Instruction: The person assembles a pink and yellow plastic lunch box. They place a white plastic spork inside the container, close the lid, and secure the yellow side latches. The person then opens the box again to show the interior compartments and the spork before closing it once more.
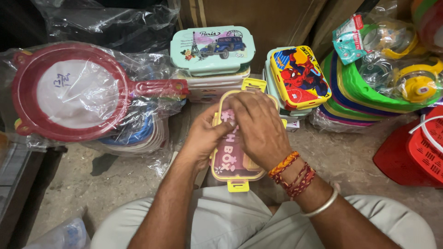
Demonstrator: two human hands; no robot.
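A pink lunch box (229, 162) with a clear lid and yellow clips lies on the floor between my knees. My left hand (203, 136) grips its left edge, thumb across the lid. Pressed flat on the lid's upper right part is my right hand (258, 127), with thread bands and a metal bangle on the wrist. One yellow clip (238, 186) sticks out at the near end, another (254, 84) at the far end.
Stacked lunch boxes stand behind: a mint one (212, 48) with a car picture and a yellow one (299, 76) with a comic figure. A red strainer (69, 92) in plastic wrap lies left. Wrapped green plates (369, 92) and a red basket (415, 152) sit right.
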